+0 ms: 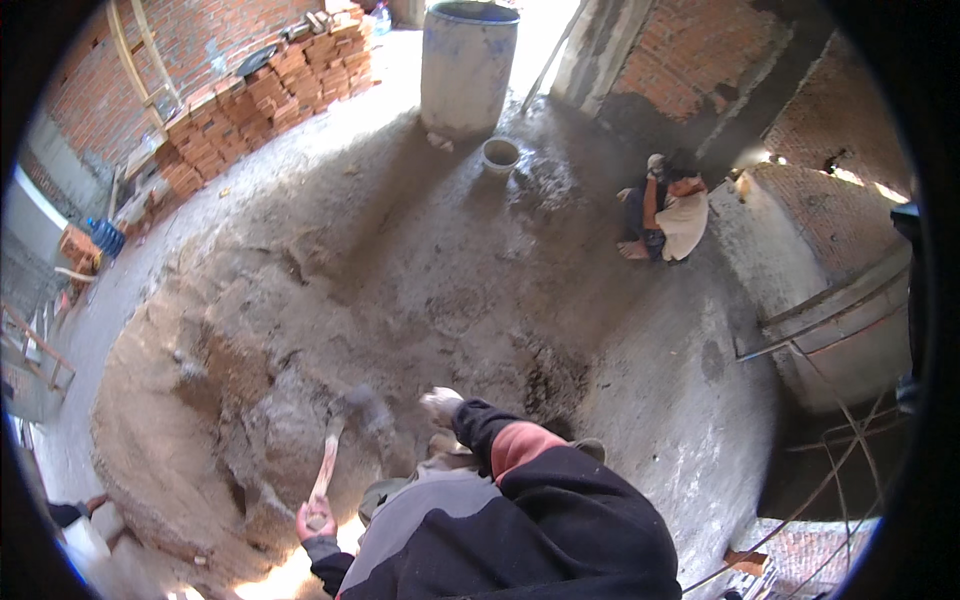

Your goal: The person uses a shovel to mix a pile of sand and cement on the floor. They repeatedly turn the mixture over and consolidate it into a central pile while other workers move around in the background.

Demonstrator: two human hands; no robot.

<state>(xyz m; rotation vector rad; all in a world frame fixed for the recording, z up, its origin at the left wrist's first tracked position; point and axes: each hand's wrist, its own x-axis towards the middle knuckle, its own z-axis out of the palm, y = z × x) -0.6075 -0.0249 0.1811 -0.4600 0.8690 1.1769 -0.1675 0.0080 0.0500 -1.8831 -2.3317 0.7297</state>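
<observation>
My left hand (316, 519) is closed around a wooden handle (328, 461), which slants up and slightly right towards a blurred grey tool head low over the ground. Bare of any clear object, my right hand (442, 406) extends from a dark sleeve in front of my body; its fingers are too bright and small to make out, and I cannot tell whether it holds something. A heap of sand and grey mix (277, 420) spreads below and to the left of both hands.
Stacked red bricks (255, 105) line the back left wall. A large drum (469, 75) and a bucket (501, 154) stand behind. A person (667, 214) crouches at the right. Bent metal bars (851, 442) cross a dark opening at lower right; another person's hand (97, 502) shows at lower left.
</observation>
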